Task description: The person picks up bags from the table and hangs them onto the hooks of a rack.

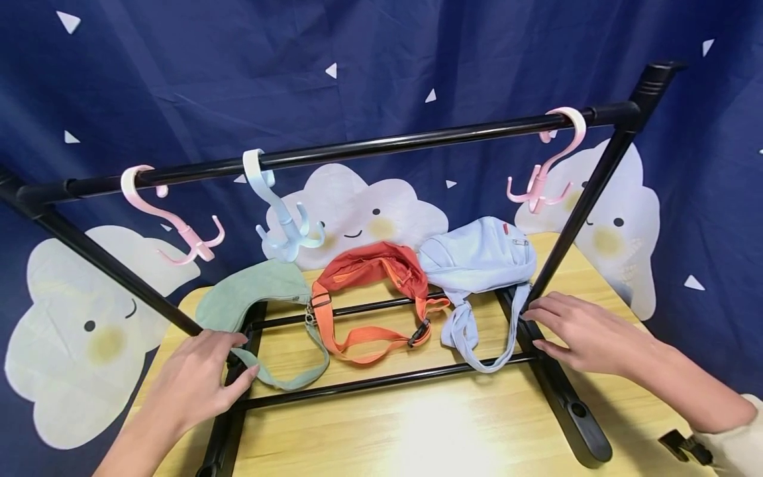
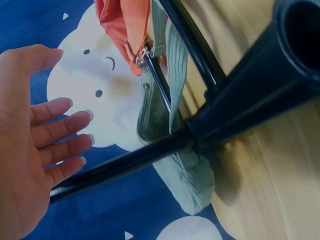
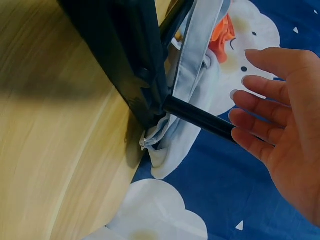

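Note:
A black rack (image 1: pixel 381 147) stands on a wooden table, with its top bar running across the head view. My left hand (image 1: pixel 193 374) is at the lower left post, fingers loosely extended and holding nothing. By the lower right post is my right hand (image 1: pixel 587 334), its fingers relaxed and its palm bare in the right wrist view. Three bags lie across the rack's base: a green corduroy bag (image 1: pixel 256 288) beside my left hand, a red-orange waist bag (image 1: pixel 378 262) in the middle, and a light blue bag (image 1: pixel 477 255) nearest my right hand.
From the top bar hang a pink hook (image 1: pixel 157 209) at left, a blue hook (image 1: pixel 280 212) beside it and another pink hook (image 1: pixel 536 185) at right. Behind the wooden table (image 1: pixel 369 430) is a dark blue curtain (image 1: pixel 381 59) with clouds.

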Tool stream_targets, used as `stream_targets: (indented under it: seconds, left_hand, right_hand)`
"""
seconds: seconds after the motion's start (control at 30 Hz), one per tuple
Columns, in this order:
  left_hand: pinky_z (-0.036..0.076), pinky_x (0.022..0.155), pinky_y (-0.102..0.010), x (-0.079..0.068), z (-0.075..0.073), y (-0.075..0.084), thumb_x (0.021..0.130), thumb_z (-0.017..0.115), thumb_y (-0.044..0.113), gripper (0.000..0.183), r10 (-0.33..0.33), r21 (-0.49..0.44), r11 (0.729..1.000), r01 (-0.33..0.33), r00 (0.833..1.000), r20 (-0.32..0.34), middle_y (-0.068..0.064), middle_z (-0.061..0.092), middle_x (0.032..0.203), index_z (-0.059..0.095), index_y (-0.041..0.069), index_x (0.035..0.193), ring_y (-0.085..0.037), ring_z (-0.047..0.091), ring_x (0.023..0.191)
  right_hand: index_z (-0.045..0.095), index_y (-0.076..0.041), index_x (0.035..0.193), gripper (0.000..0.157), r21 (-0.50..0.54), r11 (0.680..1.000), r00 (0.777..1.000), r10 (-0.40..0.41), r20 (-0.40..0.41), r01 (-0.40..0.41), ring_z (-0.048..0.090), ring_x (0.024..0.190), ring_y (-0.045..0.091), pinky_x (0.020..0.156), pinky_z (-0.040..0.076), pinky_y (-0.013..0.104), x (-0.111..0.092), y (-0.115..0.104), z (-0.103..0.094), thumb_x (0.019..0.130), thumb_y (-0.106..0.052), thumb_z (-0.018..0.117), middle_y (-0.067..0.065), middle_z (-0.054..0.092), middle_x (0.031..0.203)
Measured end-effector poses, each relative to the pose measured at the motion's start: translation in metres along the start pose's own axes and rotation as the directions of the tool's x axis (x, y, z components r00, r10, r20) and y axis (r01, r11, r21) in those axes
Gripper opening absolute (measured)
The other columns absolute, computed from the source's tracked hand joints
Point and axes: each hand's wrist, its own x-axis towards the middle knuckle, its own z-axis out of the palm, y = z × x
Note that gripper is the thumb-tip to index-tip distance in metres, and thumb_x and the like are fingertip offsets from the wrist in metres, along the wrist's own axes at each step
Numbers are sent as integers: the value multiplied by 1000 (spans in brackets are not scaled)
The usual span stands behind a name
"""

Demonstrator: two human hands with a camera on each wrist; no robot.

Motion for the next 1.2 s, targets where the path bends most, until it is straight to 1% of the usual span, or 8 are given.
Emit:
stream_targets:
  seconds: [0.53,0.63,0.7,0.83,0.93,1.07,1.1,1.2]
  left_hand:
    - [56,92,-53,20,12,22,81,78,43,50,84,-39,996,-84,996,-10,-8,74,109,68,6,114,-33,71,104]
    - [55,98,-54,25,14,25,81,77,43,50,95,-49,994,-95,995,-14,-8,74,108,68,5,113,-32,71,105]
    - [53,102,-54,28,16,28,82,77,43,51,100,-56,993,-101,995,-16,-8,74,108,68,5,114,-31,71,105]
    - [54,99,-53,35,19,33,83,75,44,50,110,-70,991,-111,994,-23,-6,74,108,68,6,115,-28,69,106]
    - [55,95,-49,39,22,37,82,75,44,50,132,-81,988,-134,991,-39,-5,74,108,69,7,115,-26,68,105]
    - [55,92,-46,44,26,44,81,75,44,49,169,-87,981,-174,983,-65,-5,74,107,69,7,114,-24,68,103]
    - [55,92,-46,45,27,45,81,75,44,49,176,-85,980,-182,982,-71,-5,74,107,69,8,114,-24,68,102]
    - [56,91,-45,49,29,49,81,74,44,47,186,-83,978,-194,978,-91,-5,74,105,70,8,112,-25,68,102]
  right_hand:
    - [71,-10,107,55,4,999,999,-35,-12,35,66,94,19,79,58,39,-1,3,9,108,-47,30,2,70,106]
    - [71,-10,108,35,1,999,999,-35,-6,35,66,95,19,80,59,39,-1,2,9,104,-40,55,2,70,106]
    - [71,-10,108,26,-2,1000,1000,-31,0,31,67,97,20,81,58,40,-1,2,9,93,-31,74,2,70,107]
    - [72,-10,109,43,-2,1000,1000,-24,7,24,67,98,21,83,59,40,-1,1,9,70,-18,88,3,71,108]
    - [72,-10,108,27,4,1000,1000,-29,-4,29,67,97,21,82,59,40,-1,0,10,92,-31,75,3,71,108]
    - [72,-10,108,55,8,999,999,-38,-18,38,67,97,21,81,59,40,0,1,11,107,-47,32,3,71,108]
    - [72,-10,108,52,8,999,999,-39,-17,39,67,97,21,81,59,40,0,1,11,107,-46,34,3,71,108]
    - [72,-9,109,28,3,999,999,-47,-8,47,67,97,21,81,59,40,0,1,12,97,-35,70,4,71,108]
